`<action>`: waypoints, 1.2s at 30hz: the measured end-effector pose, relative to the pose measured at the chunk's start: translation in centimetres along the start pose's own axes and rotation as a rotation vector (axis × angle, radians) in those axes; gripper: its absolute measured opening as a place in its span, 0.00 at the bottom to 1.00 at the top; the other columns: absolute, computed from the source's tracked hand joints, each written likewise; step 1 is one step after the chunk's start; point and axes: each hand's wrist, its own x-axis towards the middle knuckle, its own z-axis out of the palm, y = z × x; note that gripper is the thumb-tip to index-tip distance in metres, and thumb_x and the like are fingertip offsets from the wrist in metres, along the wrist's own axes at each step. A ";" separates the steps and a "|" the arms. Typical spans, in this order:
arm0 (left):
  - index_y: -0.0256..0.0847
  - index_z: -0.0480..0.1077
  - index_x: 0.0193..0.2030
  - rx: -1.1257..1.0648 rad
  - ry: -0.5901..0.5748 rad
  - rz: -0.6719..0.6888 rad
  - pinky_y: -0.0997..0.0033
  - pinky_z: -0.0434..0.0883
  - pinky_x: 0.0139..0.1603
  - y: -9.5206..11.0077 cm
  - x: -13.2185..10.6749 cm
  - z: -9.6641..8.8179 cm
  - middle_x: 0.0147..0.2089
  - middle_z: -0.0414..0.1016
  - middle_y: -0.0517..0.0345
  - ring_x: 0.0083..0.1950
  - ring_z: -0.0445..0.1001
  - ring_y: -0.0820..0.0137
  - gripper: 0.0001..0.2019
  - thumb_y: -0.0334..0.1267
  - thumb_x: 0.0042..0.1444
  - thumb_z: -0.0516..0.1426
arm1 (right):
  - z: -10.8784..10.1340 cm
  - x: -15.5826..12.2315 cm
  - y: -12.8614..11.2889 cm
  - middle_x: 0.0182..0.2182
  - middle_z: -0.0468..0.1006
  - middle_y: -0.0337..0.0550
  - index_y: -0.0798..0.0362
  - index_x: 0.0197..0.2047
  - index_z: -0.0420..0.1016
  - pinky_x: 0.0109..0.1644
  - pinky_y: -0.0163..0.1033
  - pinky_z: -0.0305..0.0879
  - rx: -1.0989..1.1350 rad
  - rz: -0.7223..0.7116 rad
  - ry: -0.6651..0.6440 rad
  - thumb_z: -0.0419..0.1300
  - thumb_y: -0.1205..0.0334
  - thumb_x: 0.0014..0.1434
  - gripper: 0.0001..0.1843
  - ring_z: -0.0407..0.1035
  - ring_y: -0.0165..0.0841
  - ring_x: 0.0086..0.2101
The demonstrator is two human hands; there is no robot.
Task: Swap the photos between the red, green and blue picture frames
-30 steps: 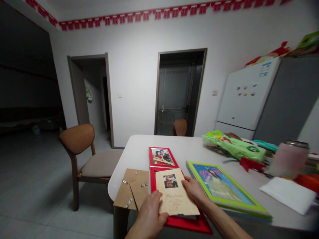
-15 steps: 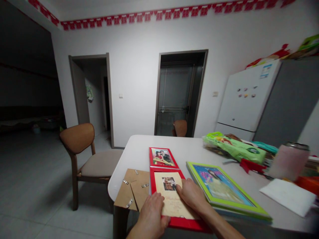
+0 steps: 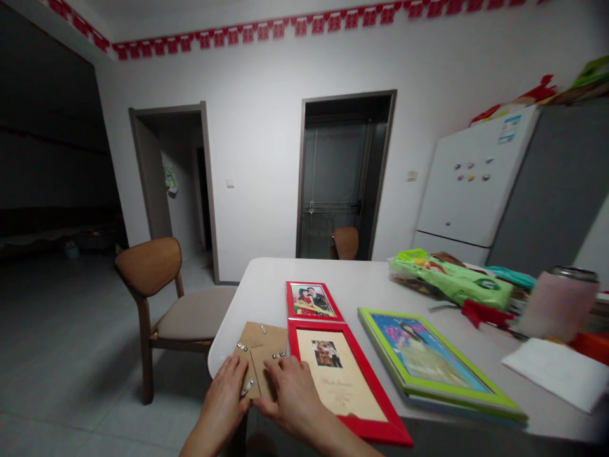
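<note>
A brown picture frame backing board (image 3: 268, 339) with small metal clips lies at the table's left corner. My left hand (image 3: 227, 390) is closed on its left near edge, fingers on top and thumb by the front edge. From the right, my right hand (image 3: 297, 393) grips the same board, fingers over its face and thumb at the near edge. Just right of the board lies a red picture frame (image 3: 375, 395) with a cream printed sheet (image 3: 349, 368) inside. Beyond it sits a smaller red frame (image 3: 336, 312) holding a couple's photo.
Green-framed pictures (image 3: 431, 362) are stacked at right on the white table (image 3: 266, 276). Behind them are a green packet (image 3: 457, 279), a pink jar (image 3: 561, 304) and white paper (image 3: 556, 371). A wooden chair (image 3: 190, 314) stands left of the table.
Both hands have moved left, off the red frame with the cream sheet and onto the brown backing board. The frame's sheet is now uncovered.
</note>
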 end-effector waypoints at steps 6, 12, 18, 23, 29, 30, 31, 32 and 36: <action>0.32 0.59 0.51 -0.097 0.177 0.061 0.64 0.55 0.57 0.6 0.3 0.2 0.56 0.58 0.45 0.58 0.55 0.64 0.27 0.30 0.40 0.54 | -0.3 0.4 0.9 0.40 0.68 0.50 0.55 0.48 0.64 0.45 0.42 0.57 0.193 0.087 0.044 0.56 0.64 0.37 0.30 0.61 0.39 0.42; 0.33 0.61 0.49 -0.247 0.308 0.288 0.55 0.58 0.55 6.2 -0.7 0.0 0.55 0.59 0.40 0.57 0.55 0.58 0.27 0.30 0.38 0.59 | -5.6 -3.0 4.7 0.45 0.66 0.47 0.54 0.49 0.64 0.52 0.43 0.53 0.319 0.073 0.101 0.52 0.68 0.37 0.31 0.59 0.37 0.46; 0.27 0.62 0.47 -0.383 0.044 0.369 0.55 0.55 0.57 12.3 -1.1 0.9 0.56 0.56 0.35 0.58 0.52 0.54 0.28 0.31 0.36 0.63 | -8.5 -7.2 9.6 0.45 0.66 0.47 0.54 0.48 0.65 0.54 0.41 0.52 0.252 0.204 0.003 0.50 0.67 0.37 0.29 0.59 0.37 0.48; 0.33 0.63 0.47 -0.401 -0.021 0.349 0.56 0.53 0.57 13.1 -0.7 1.8 0.56 0.58 0.41 0.57 0.55 0.57 0.28 0.34 0.36 0.63 | -7.6 -7.7 11.6 0.44 0.67 0.47 0.55 0.46 0.67 0.53 0.42 0.52 0.177 0.237 0.005 0.50 0.66 0.37 0.28 0.59 0.38 0.47; 0.38 0.65 0.46 -0.347 -0.061 0.378 0.59 0.51 0.57 11.7 -0.3 1.7 0.55 0.60 0.49 0.56 0.56 0.61 0.19 0.39 0.45 0.57 | -5.8 -6.6 11.9 0.41 0.69 0.48 0.55 0.40 0.71 0.50 0.41 0.55 0.059 0.216 0.055 0.50 0.65 0.39 0.22 0.61 0.38 0.43; 0.39 0.64 0.46 -0.346 -0.069 0.381 0.59 0.51 0.57 11.6 -0.3 1.7 0.56 0.60 0.50 0.56 0.56 0.62 0.19 0.39 0.46 0.56 | -5.8 -6.5 11.8 0.40 0.69 0.48 0.55 0.39 0.71 0.50 0.41 0.55 0.048 0.215 0.056 0.50 0.65 0.39 0.21 0.61 0.38 0.43; 0.39 0.64 0.47 -0.346 -0.077 0.379 0.60 0.51 0.57 11.4 -0.3 1.7 0.56 0.59 0.50 0.57 0.55 0.62 0.19 0.39 0.47 0.55 | -5.7 -6.4 11.8 0.40 0.69 0.48 0.55 0.39 0.72 0.49 0.41 0.55 0.038 0.217 0.055 0.50 0.66 0.39 0.21 0.61 0.38 0.43; 0.39 0.63 0.48 -0.347 -0.080 0.374 0.61 0.51 0.57 11.2 -0.2 1.7 0.56 0.58 0.50 0.57 0.55 0.63 0.19 0.38 0.47 0.55 | -5.7 -6.3 11.7 0.40 0.69 0.48 0.55 0.39 0.72 0.49 0.40 0.55 0.029 0.218 0.057 0.50 0.66 0.39 0.21 0.61 0.38 0.42; 0.38 0.65 0.45 -0.345 -0.033 0.331 0.68 0.53 0.56 11.0 0.2 1.9 0.54 0.61 0.52 0.56 0.57 0.66 0.15 0.33 0.48 0.52 | -5.2 -6.2 11.7 0.40 0.69 0.49 0.58 0.42 0.70 0.49 0.39 0.55 0.005 0.183 0.086 0.50 0.67 0.39 0.24 0.61 0.37 0.42</action>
